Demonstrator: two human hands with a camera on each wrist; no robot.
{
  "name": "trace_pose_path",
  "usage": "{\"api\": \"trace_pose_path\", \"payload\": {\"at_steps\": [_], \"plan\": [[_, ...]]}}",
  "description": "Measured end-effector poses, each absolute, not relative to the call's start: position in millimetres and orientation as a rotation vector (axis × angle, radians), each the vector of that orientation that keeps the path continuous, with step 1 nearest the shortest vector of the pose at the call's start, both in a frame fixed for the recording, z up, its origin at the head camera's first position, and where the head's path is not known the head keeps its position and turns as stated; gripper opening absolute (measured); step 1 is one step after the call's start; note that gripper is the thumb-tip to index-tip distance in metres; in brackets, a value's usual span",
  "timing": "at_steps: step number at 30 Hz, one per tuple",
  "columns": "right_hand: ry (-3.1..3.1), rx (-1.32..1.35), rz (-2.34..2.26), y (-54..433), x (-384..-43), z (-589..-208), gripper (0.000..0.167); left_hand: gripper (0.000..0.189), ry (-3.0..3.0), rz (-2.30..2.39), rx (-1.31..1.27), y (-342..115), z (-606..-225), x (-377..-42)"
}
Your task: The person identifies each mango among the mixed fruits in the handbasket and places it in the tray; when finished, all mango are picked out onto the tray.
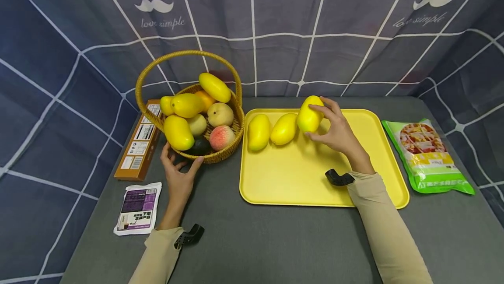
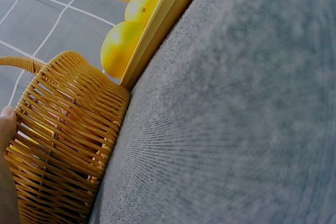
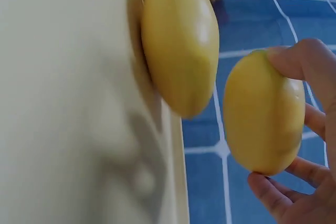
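We see two bare hands at work over a dark grey table (image 1: 275, 244). The right hand (image 1: 339, 135) pinches one yellow mango (image 1: 309, 114) end to end between thumb and fingertips, holding it raised over the far part of one yellow tray (image 1: 291, 174). Two more mangoes, a left one (image 1: 259, 132) and a right one (image 1: 283, 129), lie side by side on that tray. The left hand (image 1: 179, 174) has its fingers spread against the near-left side of one wicker basket (image 1: 220, 157), thumb at the rim. Inside we count nine visible fruits: three long mangoes (image 1: 178, 132), one yellow fruit (image 1: 167, 105) too hidden for us to name, one orange (image 1: 205, 99), two pale round fruits (image 1: 220, 114), one red-blushed peach (image 1: 222, 137) and one dark green fruit (image 1: 200, 146). Left of the basket we find one brown box (image 1: 135, 148), with one purple-and-white pouch (image 1: 138, 209) nearer us; right of the tray lies one green packet (image 1: 429, 157). Two moustache prints (image 1: 154, 5) show on the gridded curtain (image 1: 279, 56) behind.
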State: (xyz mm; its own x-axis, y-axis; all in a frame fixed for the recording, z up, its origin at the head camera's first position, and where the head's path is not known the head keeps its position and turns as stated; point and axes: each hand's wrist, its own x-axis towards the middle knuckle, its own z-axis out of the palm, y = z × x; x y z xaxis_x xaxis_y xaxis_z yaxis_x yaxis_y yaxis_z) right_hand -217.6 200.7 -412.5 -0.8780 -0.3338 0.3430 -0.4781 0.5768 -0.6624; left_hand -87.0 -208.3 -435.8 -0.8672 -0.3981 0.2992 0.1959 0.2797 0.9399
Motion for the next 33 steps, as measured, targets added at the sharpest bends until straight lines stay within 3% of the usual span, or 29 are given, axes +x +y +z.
{"api": "trace_pose_path", "payload": {"at_steps": [18, 33], "plan": [[-2.874, 0.778, 1.162, 217.6, -229.6, -430.1, 0.073, 0.089, -2.052, -1.634, 0.185, -210.2, -432.1, -86.7], [-2.936, 0.827, 1.191, 223.7, -223.4, -433.6, 0.084, 0.089, -2.075, -1.634, 0.201, -208.6, -433.9, -87.9]]}}
